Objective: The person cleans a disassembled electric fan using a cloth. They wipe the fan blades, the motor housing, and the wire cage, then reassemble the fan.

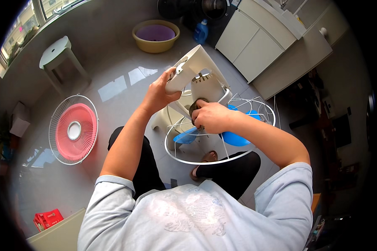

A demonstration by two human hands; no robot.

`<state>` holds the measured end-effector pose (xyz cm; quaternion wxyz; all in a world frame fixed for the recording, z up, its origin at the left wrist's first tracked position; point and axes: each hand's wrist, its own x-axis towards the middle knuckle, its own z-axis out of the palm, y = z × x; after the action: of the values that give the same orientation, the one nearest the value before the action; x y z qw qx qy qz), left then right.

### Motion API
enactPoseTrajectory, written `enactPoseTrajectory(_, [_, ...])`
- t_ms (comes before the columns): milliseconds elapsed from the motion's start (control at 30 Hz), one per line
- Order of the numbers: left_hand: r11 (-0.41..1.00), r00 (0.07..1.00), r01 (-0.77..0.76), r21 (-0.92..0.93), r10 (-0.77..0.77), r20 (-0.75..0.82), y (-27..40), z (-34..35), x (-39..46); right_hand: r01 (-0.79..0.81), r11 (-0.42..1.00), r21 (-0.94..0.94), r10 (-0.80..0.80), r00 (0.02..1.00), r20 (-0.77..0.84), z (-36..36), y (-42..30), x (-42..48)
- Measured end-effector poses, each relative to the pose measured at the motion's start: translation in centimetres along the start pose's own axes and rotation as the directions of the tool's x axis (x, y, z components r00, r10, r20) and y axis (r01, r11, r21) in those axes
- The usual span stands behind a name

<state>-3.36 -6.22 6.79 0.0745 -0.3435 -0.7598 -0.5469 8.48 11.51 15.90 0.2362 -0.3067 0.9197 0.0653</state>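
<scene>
An electric fan's white plastic housing (204,59) is tilted in front of me. My left hand (158,92) grips its left side, thumb below and fingers at the top edge. My right hand (212,114) holds a dark, crumpled cloth (194,109) against the lower part of the motor cover (207,88). Below hang blue fan blades (235,138) inside a white wire frame (196,163). Behind the frame stands a cream plastic stool (163,120), partly hidden by the fan. A round wire fan grille (95,119) lies to my left with a pink basin (77,135) beneath it.
A pale stool (58,51) stands by the left wall. Farther back are a yellow basin (155,47) holding a purple one, and a blue detergent bottle (201,32). White cabinets (254,40) stand at the upper right. A red packet (50,218) is at the lower left.
</scene>
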Motion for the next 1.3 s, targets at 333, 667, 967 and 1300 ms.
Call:
enactPoseTrajectory(333, [0.998,0.999,0.053,-0.019,-0.053,-0.009,-0.2,0.0,0.0,-0.555,0.721,-0.415,0.568,0.816,-0.105,-4.7,3.7,-5.7])
enactPoseTrajectory(667, [0.997,0.997,0.075,-0.013,-0.075,-0.014,0.2,-0.3,0.0,-0.135,0.99,0.052,0.144,0.955,-0.261,0.0,1.9,-3.4])
enactPoseTrajectory(967, [0.998,0.997,0.056,0.015,-0.055,-0.045,-0.2,-0.5,-0.1,0.198,0.867,0.458,0.185,0.725,-0.664,-5.0,0.2,-3.0])
enactPoseTrajectory(1300, [0.996,0.991,0.093,0.015,-0.092,-0.098,0.1,-0.1,-0.4,0.324,0.861,0.392,0.505,-0.447,-0.739,4.7,-6.8,-14.0])
